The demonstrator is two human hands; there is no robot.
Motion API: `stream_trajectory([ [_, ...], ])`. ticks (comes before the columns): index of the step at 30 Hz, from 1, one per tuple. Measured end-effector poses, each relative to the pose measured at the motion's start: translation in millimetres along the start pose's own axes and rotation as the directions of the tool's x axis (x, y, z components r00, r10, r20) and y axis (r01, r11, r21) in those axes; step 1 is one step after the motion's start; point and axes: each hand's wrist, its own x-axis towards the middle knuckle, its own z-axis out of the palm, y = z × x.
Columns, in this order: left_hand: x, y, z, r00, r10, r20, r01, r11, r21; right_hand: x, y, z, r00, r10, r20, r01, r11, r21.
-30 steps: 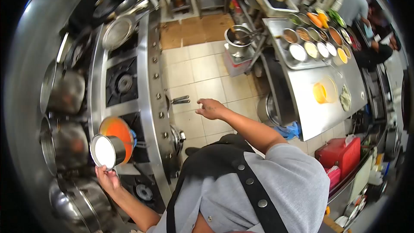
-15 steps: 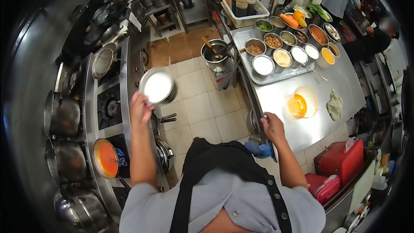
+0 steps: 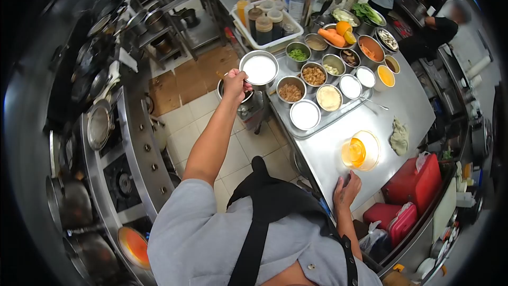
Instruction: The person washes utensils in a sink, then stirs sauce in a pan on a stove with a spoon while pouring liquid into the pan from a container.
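My left hand grips the rim of a round metal container with white contents; I cannot tell whether they are powder or liquid. It is held up at the near-left corner of the metal tray, beside a tin of brown minced food. On the steel table, at its near edge, my right hand rests with loosely bent fingers, thumb apart, nothing seen in it. Just beyond it stands a clear plastic tub with orange-yellow liquid that looks like egg.
Several tins of chopped ingredients fill the tray, with a spoon among them. A crumpled cloth lies right of the tub. Left is the stove with a pan of orange sauce. Another person stands at the far right.
My left hand has carried the metal container from beside the stove rightward to the tray's corner. My body has turned toward the table. My right hand has moved nearer the plastic tub.
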Motion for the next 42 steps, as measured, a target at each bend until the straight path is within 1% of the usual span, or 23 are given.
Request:
stream_trajectory([
  [1, 13, -6, 5, 1.0, -0.019, 0.009, 0.019, 1.0, 0.012, 0, 0, 3, 0.999, 0.008, -0.033, -0.01, 0.998, -0.063],
  [7, 60, -36, 24, 0.993, -0.118, 0.031, 0.115, 0.991, 0.064, 4, -3, 8, 0.996, 0.081, -0.047, -0.087, 0.989, -0.119],
  [9, 67, -42, 24, 0.984, -0.16, 0.078, 0.156, 0.986, 0.066, 4, -4, 10, 0.996, 0.065, -0.056, -0.07, 0.992, -0.109],
  [10, 69, -44, 25, 0.982, -0.156, 0.104, 0.144, 0.983, 0.115, 4, 0, 8, 0.996, 0.061, -0.066, -0.068, 0.991, -0.114],
  [11, 71, -48, 26, 0.98, -0.178, 0.089, 0.166, 0.978, 0.128, 6, 0, 7, 0.995, 0.07, -0.07, -0.076, 0.993, -0.086],
  [14, 75, -60, 27, 0.984, -0.167, 0.065, 0.159, 0.98, 0.117, 8, 1, 2, 0.989, 0.126, -0.075, -0.13, 0.99, -0.06],
  [16, 75, -66, 25, 0.981, -0.172, 0.087, 0.161, 0.98, 0.117, 8, 13, 3, 0.98, 0.181, -0.084, -0.183, 0.983, -0.018],
  [19, 69, -67, 29, 0.991, -0.127, 0.046, 0.121, 0.986, 0.118, 19, 53, 6, 0.893, 0.338, -0.298, -0.305, 0.94, 0.151],
  [21, 68, -66, 26, 0.989, -0.138, 0.057, 0.132, 0.986, 0.106, 48, 72, -12, 0.731, 0.57, -0.375, -0.439, 0.814, 0.381],
  [22, 74, -71, 18, 0.986, -0.143, 0.091, 0.132, 0.985, 0.114, 63, 82, -27, 0.749, 0.519, -0.413, -0.413, 0.852, 0.322],
  [23, 72, -69, 17, 0.981, -0.186, 0.061, 0.177, 0.976, 0.128, 79, 96, -40, 0.768, 0.462, -0.443, -0.381, 0.886, 0.263],
  [25, 58, -57, 20, 0.966, -0.257, -0.01, 0.255, 0.955, 0.148, 116, 137, -48, 0.841, 0.291, -0.457, -0.327, 0.945, -0.001],
  [26, 41, -48, 23, 0.972, -0.235, -0.019, 0.234, 0.952, 0.198, 138, 152, -51, 0.865, 0.222, -0.449, -0.264, 0.964, -0.032],
  [27, 23, -42, 24, 0.984, -0.142, -0.108, 0.161, 0.969, 0.187, 160, 167, -51, 0.884, 0.152, -0.441, -0.197, 0.979, -0.058],
  [28, 4, -38, 27, 0.98, -0.046, -0.195, 0.082, 0.98, 0.184, 181, 185, -43, 0.908, 0.121, -0.402, -0.174, 0.98, -0.098],
  [30, -40, -33, 30, 0.928, 0.151, -0.339, -0.089, 0.978, 0.191, 210, 215, -26, 0.946, 0.058, -0.319, -0.12, 0.977, -0.177],
  [33, -122, -32, 43, 0.883, 0.302, -0.36, -0.236, 0.948, 0.216, 213, 226, -19, 0.976, 0.112, -0.185, -0.149, 0.969, -0.199],
  [34, -150, -34, 55, 0.877, 0.328, -0.35, -0.266, 0.94, 0.214, 212, 227, -23, 0.976, 0.17, -0.134, -0.186, 0.976, -0.112],
  [37, -225, -43, 108, 0.924, 0.345, -0.166, -0.302, 0.924, 0.236, 185, 223, -52, 0.976, 0.22, -0.003, -0.22, 0.975, 0.028],
  [39, -265, -54, 150, 0.941, 0.337, 0.024, -0.333, 0.911, 0.242, 161, 239, -58, 0.981, 0.196, 0.0, -0.194, 0.97, 0.147],
  [40, -281, -64, 167, 0.946, 0.288, 0.147, -0.32, 0.906, 0.278, 149, 244, -61, 0.983, 0.182, 0.003, -0.179, 0.963, 0.204],
  [41, -296, -75, 184, 0.937, 0.228, 0.265, -0.308, 0.897, 0.317, 139, 242, -69, 0.967, 0.252, 0.034, -0.251, 0.929, 0.271],
  [42, -314, -84, 205, 0.932, 0.079, 0.353, -0.219, 0.9, 0.378, 128, 238, -80, 0.945, 0.32, 0.073, -0.326, 0.885, 0.332],
])
